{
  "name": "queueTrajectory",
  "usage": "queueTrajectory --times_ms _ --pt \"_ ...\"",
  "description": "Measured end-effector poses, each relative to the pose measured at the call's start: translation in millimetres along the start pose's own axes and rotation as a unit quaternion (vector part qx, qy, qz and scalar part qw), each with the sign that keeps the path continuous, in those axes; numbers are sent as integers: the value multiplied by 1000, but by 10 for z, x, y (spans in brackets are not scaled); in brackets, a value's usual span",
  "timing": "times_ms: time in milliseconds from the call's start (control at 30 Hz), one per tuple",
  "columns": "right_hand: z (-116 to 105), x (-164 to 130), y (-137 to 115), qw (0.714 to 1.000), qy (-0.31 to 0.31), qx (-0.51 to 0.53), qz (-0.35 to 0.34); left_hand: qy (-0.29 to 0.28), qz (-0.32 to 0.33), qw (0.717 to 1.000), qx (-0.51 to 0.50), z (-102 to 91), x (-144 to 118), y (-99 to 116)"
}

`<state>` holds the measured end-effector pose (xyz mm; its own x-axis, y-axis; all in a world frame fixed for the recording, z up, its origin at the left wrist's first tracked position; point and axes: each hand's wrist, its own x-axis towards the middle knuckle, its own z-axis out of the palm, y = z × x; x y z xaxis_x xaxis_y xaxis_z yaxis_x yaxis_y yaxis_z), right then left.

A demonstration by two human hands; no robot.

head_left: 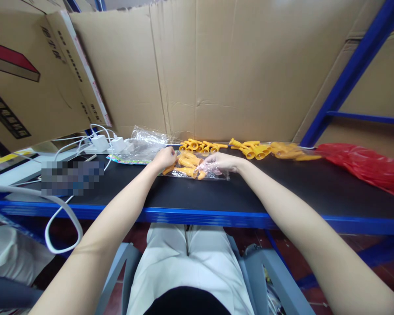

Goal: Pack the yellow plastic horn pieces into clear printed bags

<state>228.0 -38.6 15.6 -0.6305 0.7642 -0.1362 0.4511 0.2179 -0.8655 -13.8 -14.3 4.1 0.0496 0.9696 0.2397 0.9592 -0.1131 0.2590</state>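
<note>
My right fingers (213, 159) pinch the bag (218, 177) at three o'clock; left fingers (171, 154), nine o'clock, grip unclear; hard tugging could spill horns (188, 161).

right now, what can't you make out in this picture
All in the head view:
Fingertips of the left hand: hidden by the curled hand itself.
Yellow horn-shaped pieces in the clear plastic bag: exact count lost to overlap, glare and the right hand.
Item under the pixelated patch: blurred out.
Red plastic bag: cut off by the right edge; any contents hidden by folds.
</note>
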Motion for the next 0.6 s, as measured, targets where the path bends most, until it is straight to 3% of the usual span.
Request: queueTrajectory --times_ms 100,233,433,600 --pt "15 2 -9 995 53 -78 -15 -48 -6 998 45 10 -5 -3" --pt "76 10 -32 986 64 -154 -6 -72 -17 994 78 7 -11 -1" --pt "190 46 -82 987 130 -82 47 -60 -4 995 76 24 8 -17" --pt "177 73 -115 985 146 7 89 -52 -30 997 49 49 36 -66"
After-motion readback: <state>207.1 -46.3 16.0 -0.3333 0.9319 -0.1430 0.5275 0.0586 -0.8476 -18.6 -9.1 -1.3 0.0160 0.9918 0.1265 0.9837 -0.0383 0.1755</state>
